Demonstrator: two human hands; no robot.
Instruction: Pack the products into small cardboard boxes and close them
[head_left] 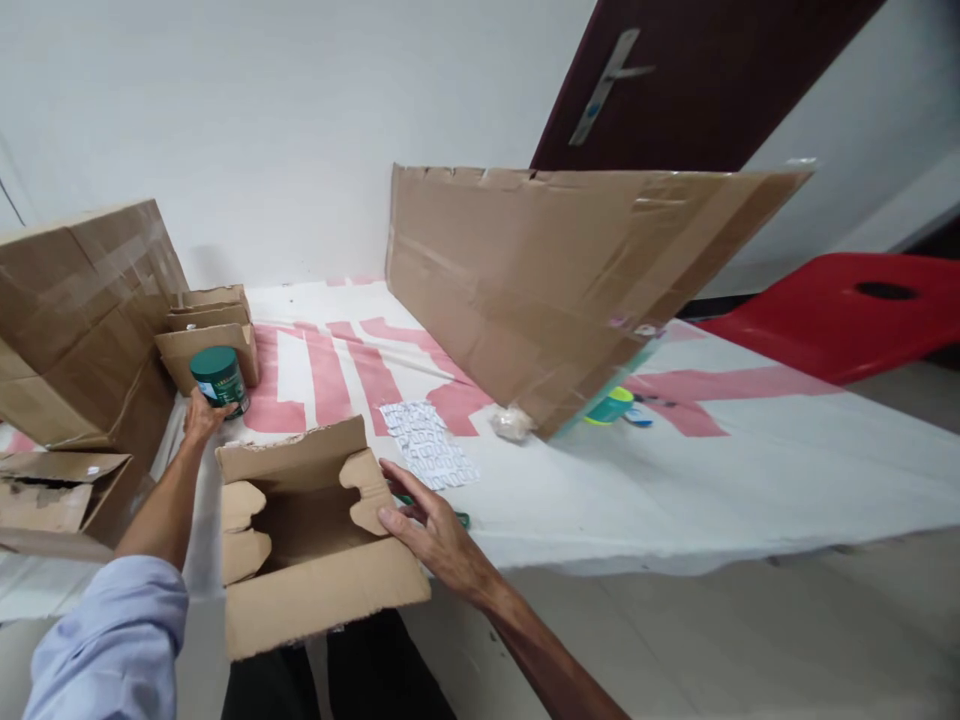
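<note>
Brown tall box (82, 310): stood at the far left of the bench (600, 500), with a torn-flap box (45, 505) in front of it.
Left hand (199, 417): reached out beyond the open box and grasped the green jar low on its side, fingers wrapped around it.
Small carton (210, 335): sat just behind the jar, its flaps raised.
Green jar (221, 385): was on the far left of the bench, lid uppermost, its upright axis leaning a little leftward in view; whether its base touched the cloth could not be told.
Jar from open box: beyond and to the left, outside it and apart from it; the left hand was at the jar, the right well away.
Open box (322, 590): lay at the near edge, over the person's lap, mouth up, flaps spread, its hollow bare as far as it showed.
Right hand (435, 530): rested on the open box's right flap, fingers spread; whether it pinched the cardboard or merely steadied it could not be told.
Printed sheet (427, 445): lay flat just past the right hand.
Plastic lump (512, 424): lay right of the sheet, at the foot of the leaning cardboard panel (555, 280).
Red chair (840, 310): stood at the far right, well apart from both hands.
</note>
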